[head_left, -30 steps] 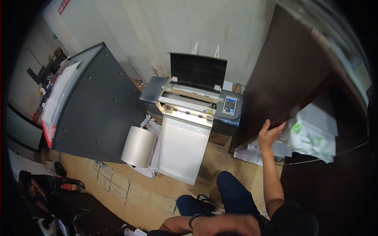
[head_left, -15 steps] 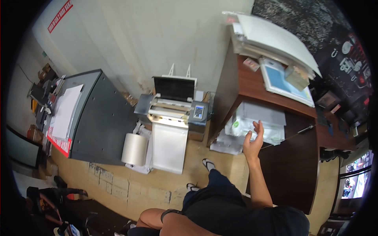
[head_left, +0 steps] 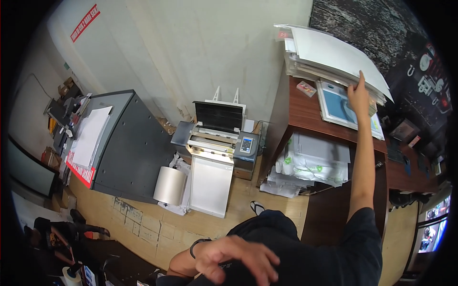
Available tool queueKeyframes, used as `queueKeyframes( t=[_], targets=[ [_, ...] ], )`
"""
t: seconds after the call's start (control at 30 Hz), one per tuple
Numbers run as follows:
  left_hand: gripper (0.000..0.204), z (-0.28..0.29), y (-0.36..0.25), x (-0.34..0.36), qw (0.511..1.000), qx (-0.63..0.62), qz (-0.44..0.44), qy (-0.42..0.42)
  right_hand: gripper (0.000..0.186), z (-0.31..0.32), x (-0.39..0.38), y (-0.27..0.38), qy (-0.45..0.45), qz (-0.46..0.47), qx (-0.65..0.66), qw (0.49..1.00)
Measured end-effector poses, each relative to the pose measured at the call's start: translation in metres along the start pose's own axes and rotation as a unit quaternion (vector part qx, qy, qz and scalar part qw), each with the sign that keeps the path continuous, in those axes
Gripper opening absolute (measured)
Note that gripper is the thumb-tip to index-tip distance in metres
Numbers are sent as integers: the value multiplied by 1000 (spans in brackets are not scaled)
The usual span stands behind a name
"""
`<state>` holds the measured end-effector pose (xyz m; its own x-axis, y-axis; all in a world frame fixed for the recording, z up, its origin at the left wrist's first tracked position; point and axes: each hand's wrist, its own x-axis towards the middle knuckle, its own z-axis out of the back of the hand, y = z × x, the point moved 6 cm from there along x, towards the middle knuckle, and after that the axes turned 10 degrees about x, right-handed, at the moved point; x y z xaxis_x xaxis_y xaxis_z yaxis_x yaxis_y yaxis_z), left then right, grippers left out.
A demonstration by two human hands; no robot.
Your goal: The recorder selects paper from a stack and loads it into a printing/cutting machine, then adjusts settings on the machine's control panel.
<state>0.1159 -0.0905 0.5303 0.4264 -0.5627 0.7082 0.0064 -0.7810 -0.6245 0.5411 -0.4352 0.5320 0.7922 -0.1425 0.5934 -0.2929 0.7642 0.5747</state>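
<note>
My right arm is stretched up to the top of a brown wooden cabinet (head_left: 301, 110). There my right hand (head_left: 360, 99) has its index finger extended at the near edge of a large white sheet (head_left: 329, 47), the top one of a stack. Whether the fingertip touches the sheet, I cannot tell. Under this hand lies a flat white-framed panel with a blue face (head_left: 335, 102). My left hand (head_left: 236, 257) hovers before my body, its fingers spread and nothing in it.
A wide printer (head_left: 214, 148) with a lifted black lid stands by the wall. A pale roll (head_left: 170, 185) is on the floor beside a dark grey cabinet (head_left: 131, 152). Plastic-wrapped packs (head_left: 312, 167) fill the brown cabinet's shelf. At lower left another person (head_left: 52, 238) is visible.
My right hand has risen from in front of the shelf to the stack on the cabinet top. My left hand has come up into view.
</note>
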Motion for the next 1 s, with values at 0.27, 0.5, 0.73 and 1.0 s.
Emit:
queueKeyframes(
  t=[0.27,0.5,0.73,1.0],
  targets=[
    [40,48,41,-77,864,259,263,-342,35,-8,67,-21,32,82,-203,975],
    [32,64,42,-109,795,336,312,-397,32,14,81,-12,62,62,78,993],
    [32,86,53,-113,813,317,296,-388,45,55,22,67,-21,144,318,937],
    [54,166,105,-115,882,21,157,-444,28,55,-128,129,14,103,333,937]
  ],
)
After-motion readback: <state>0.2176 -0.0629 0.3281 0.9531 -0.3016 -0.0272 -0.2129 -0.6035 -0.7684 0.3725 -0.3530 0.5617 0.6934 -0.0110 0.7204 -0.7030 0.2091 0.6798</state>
